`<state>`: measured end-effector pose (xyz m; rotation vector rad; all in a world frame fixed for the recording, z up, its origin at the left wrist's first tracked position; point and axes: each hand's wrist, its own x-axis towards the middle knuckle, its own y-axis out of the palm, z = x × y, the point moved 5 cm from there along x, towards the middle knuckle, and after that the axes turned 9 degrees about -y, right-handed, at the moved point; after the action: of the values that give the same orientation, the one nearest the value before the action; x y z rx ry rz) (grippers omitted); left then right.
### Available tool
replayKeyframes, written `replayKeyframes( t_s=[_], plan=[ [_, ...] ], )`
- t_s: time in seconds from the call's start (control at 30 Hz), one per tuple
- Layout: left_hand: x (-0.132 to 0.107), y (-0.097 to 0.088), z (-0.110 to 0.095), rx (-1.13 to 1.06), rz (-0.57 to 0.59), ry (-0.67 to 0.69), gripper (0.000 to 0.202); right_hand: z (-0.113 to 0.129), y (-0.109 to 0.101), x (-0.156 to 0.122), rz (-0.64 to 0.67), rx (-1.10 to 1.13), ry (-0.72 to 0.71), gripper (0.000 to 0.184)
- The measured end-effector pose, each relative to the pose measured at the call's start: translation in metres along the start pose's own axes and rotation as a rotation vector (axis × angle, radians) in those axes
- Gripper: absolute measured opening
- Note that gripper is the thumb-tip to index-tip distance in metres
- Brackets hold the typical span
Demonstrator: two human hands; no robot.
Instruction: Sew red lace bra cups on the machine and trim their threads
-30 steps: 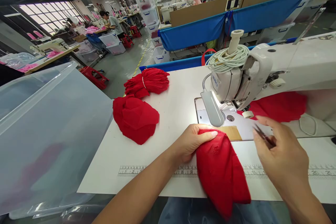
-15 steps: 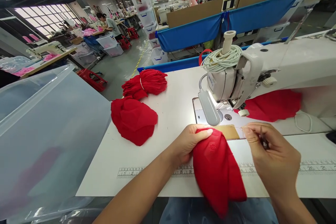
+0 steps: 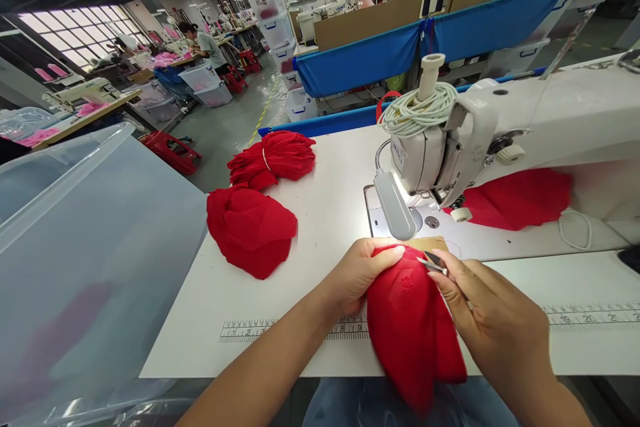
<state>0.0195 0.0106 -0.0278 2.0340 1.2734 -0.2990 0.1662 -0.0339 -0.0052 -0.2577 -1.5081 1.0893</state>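
Note:
My left hand (image 3: 363, 273) pinches the top edge of a red fabric piece (image 3: 407, 327), which hangs over the table's front edge and has a small embroidered patch near its top. Between the fingers of my right hand (image 3: 493, 313) are small thread snips (image 3: 433, 263), their blades parted at the fabric's upper right edge. A thin thread lies just beyond the blades. Behind my hands stands a white sewing machine (image 3: 530, 127), with a grey lamp (image 3: 395, 205) by its needle area; the needle itself is hidden.
A red cloth stack (image 3: 253, 230) and a tied red bundle (image 3: 287, 155) lie at left on the white table (image 3: 190, 340), which carries a printed ruler. More red fabric (image 3: 520, 197) sits under the machine arm. A clear plastic bin (image 3: 100, 227) borders the table's left side.
My right hand has moved left from beside the fabric, where it drew out a thread, to the fabric's edge. The snips have turned from within the palm to point at the fabric.

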Motion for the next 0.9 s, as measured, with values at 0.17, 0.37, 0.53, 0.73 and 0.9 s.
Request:
replayKeyframes(
  t_s=[0.17, 0.37, 0.53, 0.73, 0.9],
  plan=[
    [-0.002, 0.002, -0.004, 0.080, -0.009, 0.053, 0.026, 0.003, 0.001, 0.006, 0.015, -0.072, -0.033, 0.037],
    [-0.002, 0.001, -0.003, 0.059, 0.002, 0.046, 0.028, -0.017, 0.001, 0.004, -0.021, 0.073, 0.156, 0.032],
    [-0.001, 0.004, -0.004, 0.108, 0.026, 0.083, 0.028, -0.008, 0.010, 0.013, 0.008, 0.328, 0.184, 0.028],
    [-0.001, -0.001, -0.001, 0.074, -0.020, 0.043, 0.032, -0.026, 0.003, 0.009, -0.133, 0.294, 0.420, 0.021],
    [0.000, -0.003, 0.000, -0.009, -0.038, 0.025, 0.028, -0.022, 0.008, 0.001, 0.006, 0.543, 0.426, 0.013]
  ],
)
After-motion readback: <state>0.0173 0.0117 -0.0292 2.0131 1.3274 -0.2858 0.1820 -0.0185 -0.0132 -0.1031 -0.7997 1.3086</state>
